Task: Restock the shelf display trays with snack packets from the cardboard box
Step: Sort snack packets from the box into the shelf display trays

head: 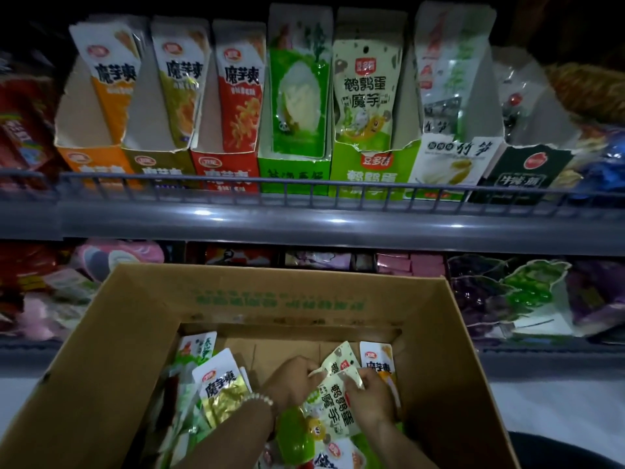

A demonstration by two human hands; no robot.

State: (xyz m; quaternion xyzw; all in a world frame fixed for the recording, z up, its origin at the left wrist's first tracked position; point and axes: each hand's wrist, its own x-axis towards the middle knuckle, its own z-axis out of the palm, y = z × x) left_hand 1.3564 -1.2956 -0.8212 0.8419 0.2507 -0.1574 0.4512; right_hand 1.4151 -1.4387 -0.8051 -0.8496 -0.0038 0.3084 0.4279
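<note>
An open cardboard box (142, 333) fills the lower half of the view, with several loose snack packets inside. Both my hands are down in it. My left hand (291, 380), with a bead bracelet on the wrist, grips the top of a cream and green quail-egg packet (333, 406). My right hand (370, 397) pinches the same packet's upper right edge. A second packet of that kind (338, 362) lies just behind. On the shelf above, the matching green display tray (368, 177) stands fifth from the left with packets upright in it.
A row of display trays (223, 170) lines the upper shelf behind a grey wire rail (304, 191). An olive konjac packet (221, 387) leans at the box's left, an orange one (377, 362) at its right. The lower shelf holds bagged goods (527, 292).
</note>
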